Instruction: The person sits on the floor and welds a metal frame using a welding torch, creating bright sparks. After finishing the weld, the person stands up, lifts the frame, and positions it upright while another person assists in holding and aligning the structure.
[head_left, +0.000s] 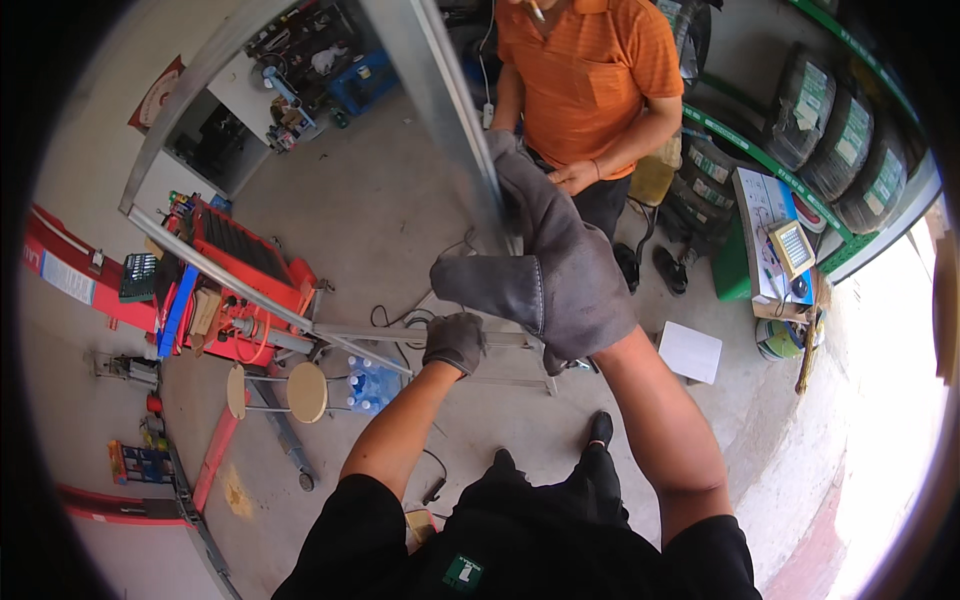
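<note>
A large silver metal frame (215, 262) of square tubing stands in front of me, with a wide upright post (430, 75). My left hand (455, 343), in a dark grey work glove, is closed at the frame's low crossbar and appears to grip it. My right hand (560, 265), in a matching glove, is raised close to the post. Its thumb points left and its fingers stretch upward, apart from the thumb. Whether those fingertips touch the post is hard to make out. Nothing shows in the right palm.
Across the frame stands a person in an orange shirt (590, 85), hands near the waist. Wrapped tyres (800, 110) fill a green rack at right. On the left are a red tool cart (245, 250), a round stool (307, 392) and bottled water (372, 385). Cables (400, 320) lie on the floor.
</note>
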